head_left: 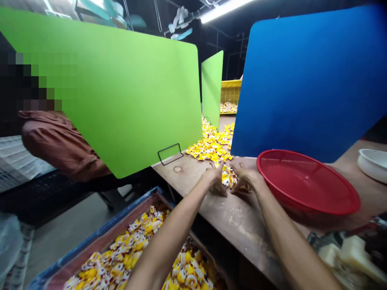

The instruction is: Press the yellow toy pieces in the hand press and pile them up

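My left hand (216, 179) and my right hand (245, 179) rest low over the wooden table (242, 225), facing each other. Between them lies a small heap of yellow-and-white wrapped candies (229, 177). Both hands curve around its sides with fingers apart, and some fingertips are hidden behind the candies. Just beyond, a larger spread of wrapped candies (211, 147) covers the tabletop between the dividers. Below my left forearm is a crate (102, 229) with a blue rim and reddish lining, filled with the same candies.
A green divider (136, 96) stands left, a blue divider (308, 84) right, another green panel (213, 88) behind. A red basin (308, 181) sits beside my right hand, with a white bowl (375, 163) farther right. A person's sleeve (60, 145) shows at left. A yellow basket (231, 94) stands behind.
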The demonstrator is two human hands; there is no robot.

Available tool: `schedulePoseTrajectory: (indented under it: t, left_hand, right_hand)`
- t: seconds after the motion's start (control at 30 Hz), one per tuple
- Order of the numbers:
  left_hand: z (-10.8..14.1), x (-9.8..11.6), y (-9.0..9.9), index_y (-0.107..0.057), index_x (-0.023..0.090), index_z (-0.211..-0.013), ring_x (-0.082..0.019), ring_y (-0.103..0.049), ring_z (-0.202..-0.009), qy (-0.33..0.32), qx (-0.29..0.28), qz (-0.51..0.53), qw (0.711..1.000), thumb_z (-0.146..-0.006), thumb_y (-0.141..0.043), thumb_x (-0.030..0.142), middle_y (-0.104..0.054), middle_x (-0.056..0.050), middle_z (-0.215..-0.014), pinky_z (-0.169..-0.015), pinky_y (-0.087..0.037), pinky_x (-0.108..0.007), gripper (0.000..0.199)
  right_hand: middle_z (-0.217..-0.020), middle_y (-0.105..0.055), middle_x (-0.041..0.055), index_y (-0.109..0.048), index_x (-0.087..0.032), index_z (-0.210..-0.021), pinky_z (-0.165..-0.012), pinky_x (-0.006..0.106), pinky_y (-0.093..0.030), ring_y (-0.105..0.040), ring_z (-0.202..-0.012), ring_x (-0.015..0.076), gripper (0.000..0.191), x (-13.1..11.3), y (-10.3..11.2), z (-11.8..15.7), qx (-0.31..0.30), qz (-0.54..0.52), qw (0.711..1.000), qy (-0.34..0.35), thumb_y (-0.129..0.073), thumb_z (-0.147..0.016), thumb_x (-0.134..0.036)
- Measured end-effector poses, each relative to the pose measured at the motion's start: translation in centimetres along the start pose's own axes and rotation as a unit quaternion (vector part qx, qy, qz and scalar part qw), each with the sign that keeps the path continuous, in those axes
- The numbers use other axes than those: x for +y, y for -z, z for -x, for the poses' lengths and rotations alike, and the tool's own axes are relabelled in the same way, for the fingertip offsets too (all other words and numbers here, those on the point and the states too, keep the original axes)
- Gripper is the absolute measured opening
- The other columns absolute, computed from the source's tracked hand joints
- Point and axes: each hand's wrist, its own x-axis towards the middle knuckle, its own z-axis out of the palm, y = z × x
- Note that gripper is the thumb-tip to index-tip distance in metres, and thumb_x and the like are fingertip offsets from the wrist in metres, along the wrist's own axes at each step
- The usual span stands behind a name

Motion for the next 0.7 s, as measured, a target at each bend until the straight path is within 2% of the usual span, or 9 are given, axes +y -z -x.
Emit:
schedulePoseTrajectory:
  t: [0.03,0.1,0.2,0.33,0.43,0.53,0.6,0.7]
  left_hand:
    - [-1.1,-0.1,0.4,-0.044,0.019,-0.165,-0.068,-0.055,-0.14,-0.002,-0.012,0.02,1.0,-0.011,-0.111,0.035,-0.014,-0.044,-0.177,-0.102,-0.057,-0.073,0.169]
    - [-2.1,-0.4,1.0,-0.052,0.019,-0.158,-0.058,-0.071,-0.123,-0.015,-0.024,0.048,0.998,-0.012,-0.108,0.022,-0.036,-0.042,-0.17,-0.093,-0.064,-0.063,0.156]
    - [-1.1,-1.3,0.9,-0.054,0.019,-0.155,-0.049,-0.078,-0.108,-0.036,-0.012,0.062,0.997,-0.016,-0.102,0.01,-0.055,-0.035,-0.157,-0.088,-0.066,-0.057,0.147]
    - [1.7,-3.0,-0.1,-0.052,0.019,-0.158,-0.047,-0.075,-0.115,-0.07,0.018,0.104,0.992,-0.03,-0.102,0.018,-0.049,-0.03,-0.16,-0.099,-0.063,-0.059,0.137]
    - [3.2,-4.4,-0.9,-0.047,0.02,-0.163,-0.047,-0.065,-0.133,-0.1,0.051,0.158,0.981,-0.038,-0.101,0.019,-0.05,-0.025,-0.161,-0.115,-0.055,-0.059,0.136]
    - [4.9,-5.7,-2.0,-0.039,0.019,-0.168,-0.045,-0.058,-0.143,-0.109,0.093,0.214,0.966,-0.048,-0.101,0.019,-0.054,-0.021,-0.16,-0.123,-0.049,-0.057,0.135]
    - [6.9,-6.6,-2.9,-0.035,0.018,-0.17,-0.043,-0.057,-0.145,-0.115,0.13,0.283,0.943,-0.052,-0.1,0.019,-0.054,-0.022,-0.161,-0.124,-0.049,-0.056,0.135]
    - [11.8,-8.4,-3.7,-0.029,0.019,-0.172,-0.041,-0.06,-0.144,-0.161,0.19,0.431,0.867,-0.056,-0.097,0.015,-0.051,-0.022,-0.165,-0.122,-0.052,-0.053,0.135]
  right_hand:
    - [-0.166,-0.051,0.0221,-0.054,-0.035,-0.165,-0.108,0.06,-0.054,-0.061,-0.14,0.0498,0.146,0.0,-0.4,-0.4,-0.015,-0.007,1.0,0.005,-0.113,-0.031,-0.03]
    - [-0.163,-0.054,0.0192,-0.048,-0.036,-0.168,-0.108,0.054,-0.054,-0.063,-0.138,0.0444,0.137,0.5,-1.4,-0.3,-0.04,-0.024,0.998,0.034,-0.111,-0.046,-0.039]
    - [-0.163,-0.052,0.0162,-0.04,-0.032,-0.172,-0.112,0.042,-0.051,-0.064,-0.139,0.0346,0.119,1.8,-2.9,1.0,-0.021,-0.054,0.994,0.092,-0.101,-0.07,-0.043]
    - [-0.16,-0.052,0.0156,-0.044,-0.026,-0.17,-0.114,0.035,-0.049,-0.065,-0.136,0.0302,0.107,2.8,-4.4,2.3,0.019,-0.088,0.987,0.136,-0.095,-0.077,-0.04]
    - [-0.162,-0.049,0.0153,-0.043,-0.026,-0.17,-0.117,0.035,-0.048,-0.062,-0.14,0.0303,0.104,2.4,-5.2,2.8,0.04,-0.107,0.981,0.154,-0.093,-0.079,-0.036]
    - [-0.166,-0.045,0.0146,-0.041,-0.025,-0.17,-0.121,0.034,-0.045,-0.056,-0.148,0.0297,0.103,1.4,-5.9,3.2,0.077,-0.136,0.967,0.199,-0.091,-0.08,-0.032]
    - [-0.166,-0.045,0.0147,-0.045,-0.022,-0.167,-0.124,0.035,-0.044,-0.051,-0.152,0.0301,0.1,0.2,-6.3,3.3,0.112,-0.161,0.95,0.243,-0.09,-0.078,-0.031]
    - [-0.163,-0.047,0.0145,-0.049,-0.022,-0.165,-0.124,0.041,-0.046,-0.05,-0.152,0.0325,0.096,-3.2,-7.3,3.7,0.13,-0.2,0.921,0.307,-0.089,-0.078,-0.036]
